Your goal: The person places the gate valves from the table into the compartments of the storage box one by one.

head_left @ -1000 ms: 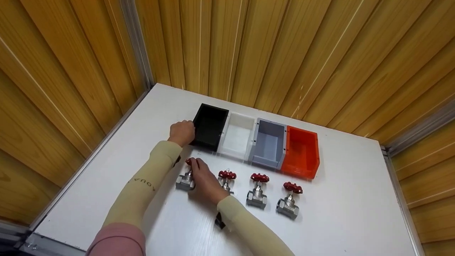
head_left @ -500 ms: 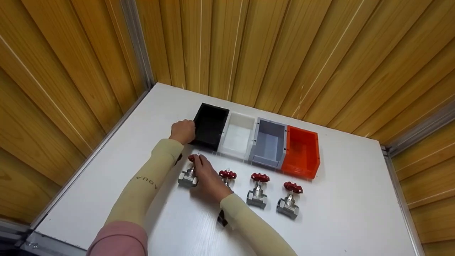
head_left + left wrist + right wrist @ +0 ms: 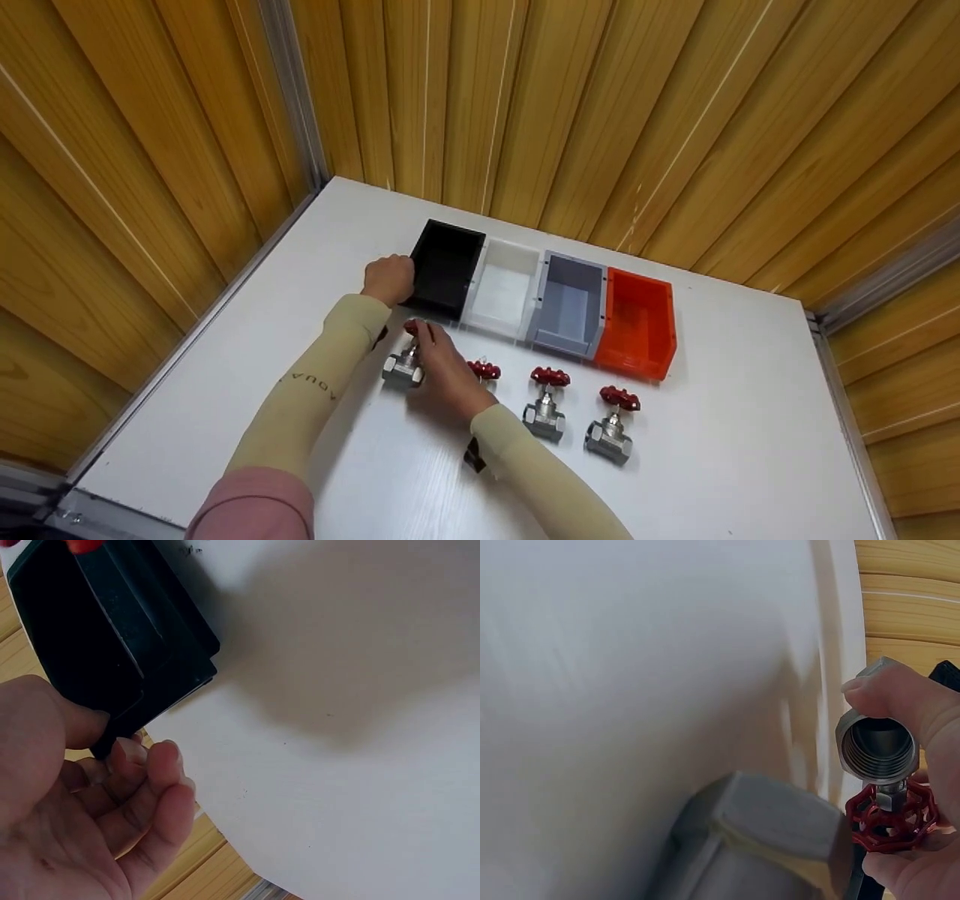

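Observation:
At the left end of the row, my left hand (image 3: 388, 279) pinches the side rim of a black bin (image 3: 450, 262). In the left wrist view the thumb lies on the rim of this bin (image 3: 154, 637), the other fingers curled outside it. My right hand (image 3: 448, 379) grips a metal gate valve (image 3: 403, 370) with a red handwheel, just in front of the black bin. The right wrist view shows the thumb on the threaded body of the valve (image 3: 877, 746) and fingers by its handwheel (image 3: 892, 817). Behind my right hand, another valve (image 3: 484, 370) is mostly hidden.
White (image 3: 501, 289), grey (image 3: 570, 300) and red (image 3: 637, 322) bins continue the row to the right of the black one. Two more valves lie in front, one below the grey bin (image 3: 545, 412) and one farther right (image 3: 609, 435). Wooden panel walls (image 3: 525, 112) border the white table (image 3: 720, 420).
My right hand has moved slightly up and to the right with the gate valve, closer to the black bin. The left hand keeps its place on the bin's rim.

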Available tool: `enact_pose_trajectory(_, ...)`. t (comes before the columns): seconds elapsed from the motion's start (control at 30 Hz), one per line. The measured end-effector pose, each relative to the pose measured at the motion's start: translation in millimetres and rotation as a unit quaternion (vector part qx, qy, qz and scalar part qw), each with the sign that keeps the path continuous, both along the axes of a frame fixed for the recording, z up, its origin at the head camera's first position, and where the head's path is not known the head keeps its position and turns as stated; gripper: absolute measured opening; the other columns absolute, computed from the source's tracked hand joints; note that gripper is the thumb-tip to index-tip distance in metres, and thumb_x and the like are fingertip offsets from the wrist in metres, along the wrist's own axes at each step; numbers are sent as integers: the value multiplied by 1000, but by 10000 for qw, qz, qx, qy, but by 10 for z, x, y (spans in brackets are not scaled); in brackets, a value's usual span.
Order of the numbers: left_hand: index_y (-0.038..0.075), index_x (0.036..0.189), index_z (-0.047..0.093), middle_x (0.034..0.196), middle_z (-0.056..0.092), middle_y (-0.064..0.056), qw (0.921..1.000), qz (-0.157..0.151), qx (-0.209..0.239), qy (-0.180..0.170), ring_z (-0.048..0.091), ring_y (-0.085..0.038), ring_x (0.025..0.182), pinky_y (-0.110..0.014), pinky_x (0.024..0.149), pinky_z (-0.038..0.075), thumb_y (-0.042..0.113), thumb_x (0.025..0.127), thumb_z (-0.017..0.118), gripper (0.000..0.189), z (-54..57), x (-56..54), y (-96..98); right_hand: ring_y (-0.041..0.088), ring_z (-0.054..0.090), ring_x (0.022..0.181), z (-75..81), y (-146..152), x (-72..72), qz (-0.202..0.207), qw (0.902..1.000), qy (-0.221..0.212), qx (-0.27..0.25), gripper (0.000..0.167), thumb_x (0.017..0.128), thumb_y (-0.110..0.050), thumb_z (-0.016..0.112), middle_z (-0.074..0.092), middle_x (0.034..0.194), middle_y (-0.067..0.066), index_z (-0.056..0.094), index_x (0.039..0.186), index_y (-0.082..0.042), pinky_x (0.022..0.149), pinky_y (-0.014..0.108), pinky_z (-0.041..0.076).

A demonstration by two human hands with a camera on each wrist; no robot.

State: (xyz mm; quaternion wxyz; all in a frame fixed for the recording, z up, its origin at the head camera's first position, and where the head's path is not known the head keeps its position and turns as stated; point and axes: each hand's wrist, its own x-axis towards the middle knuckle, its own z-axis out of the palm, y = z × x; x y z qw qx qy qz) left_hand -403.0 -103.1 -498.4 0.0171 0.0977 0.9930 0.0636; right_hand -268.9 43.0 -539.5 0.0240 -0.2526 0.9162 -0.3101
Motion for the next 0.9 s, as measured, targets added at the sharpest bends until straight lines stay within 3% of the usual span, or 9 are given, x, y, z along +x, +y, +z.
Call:
enact_pose_trajectory(0.13, -3, 103, 66, 101, 69, -20, 10000, 25, 36, 22, 68, -36, 91, -48, 73, 56, 12, 93, 55, 21, 1, 2, -1, 33, 29, 144, 18, 25, -10, 70, 9979, 510, 405, 110, 70, -26, 87, 29, 152, 24, 19, 152, -2, 116, 40, 30)
enact_pose_trajectory(0.27, -3, 105, 66, 102, 69, -21, 10000, 32, 27, -57, 68, -36, 92, -48, 74, 56, 12, 94, 55, 22, 8, 6, 3, 33, 30, 143, 45, 50, -39, -96, 9977, 420, 520, 118, 64, -29, 90, 27, 153, 24, 17, 153, -3, 114, 39, 33)
enact_pose_trajectory(0.47, -3, 105, 67, 103, 70, -20, 9999, 14, -111, -24, 69, -35, 93, -48, 75, 56, 11, 95, 52, 22, 17, 21, 22, 32, 35, 140, 95, 96, -108, -315, 9973, 305, 591, 117, 65, -30, 90, 28, 153, 21, 18, 152, -3, 109, 37, 40)
enact_pose_trajectory(0.67, -1, 101, 68, 99, 70, -18, 9989, -56, -418, 219, 69, -34, 91, -47, 74, 56, 9, 97, 48, 23, 21, 29, 37, 33, 32, 142, 156, 137, -168, -309, 9985, 141, 438, 117, 67, -29, 89, 25, 155, 21, 15, 154, -6, 112, 40, 37)
enact_pose_trajectory(0.9, -1, 100, 70, 96, 72, -17, 9969, -100, -663, 419, 70, -32, 87, -46, 71, 57, 9, 94, 50, 23, 19, 4, 46, 31, 29, 144, 245, 169, -224, -289, 9982, 252, 452, 116, 68, -29, 89, 24, 155, 20, 14, 154, -7, 112, 39, 36)
